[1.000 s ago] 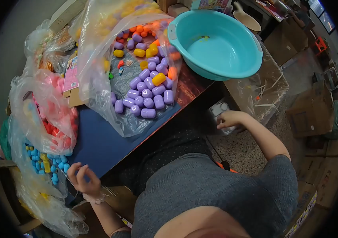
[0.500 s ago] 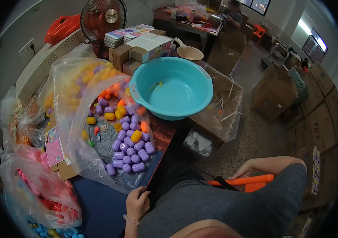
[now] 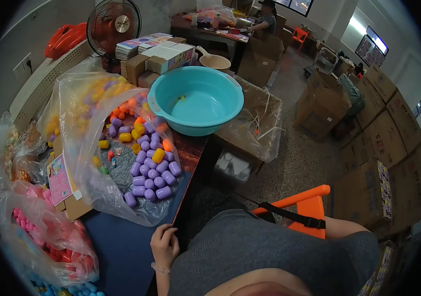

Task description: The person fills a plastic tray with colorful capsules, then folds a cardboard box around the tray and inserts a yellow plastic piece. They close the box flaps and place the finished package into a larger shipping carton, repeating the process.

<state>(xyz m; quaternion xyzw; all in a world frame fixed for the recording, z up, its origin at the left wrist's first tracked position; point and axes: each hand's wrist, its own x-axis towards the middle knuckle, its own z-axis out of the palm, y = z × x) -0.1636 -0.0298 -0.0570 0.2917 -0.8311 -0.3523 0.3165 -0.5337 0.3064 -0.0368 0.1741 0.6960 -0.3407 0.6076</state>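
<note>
My left hand rests at the table's edge with loosely bent fingers; I see nothing in it. A thin bracelet circles that wrist. Above it on the blue tabletop lies an opened clear plastic bag with purple capsules, yellow capsules and orange ones. Of my right arm only a part shows; the hand is hidden behind an orange plastic piece that looks like part of a chair. A black strap with a buckle crosses that piece.
A turquoise basin with small yellow bits stands beyond the capsules. Behind are boxes, a scoop and a fan. A bag of pink and red pieces lies left. Cartons line the right; another person sits behind.
The view has swung right, so the table items sit further left. My right hand has gone from in front of the orange piece to out of sight behind it. My left hand stays at the edge.
</note>
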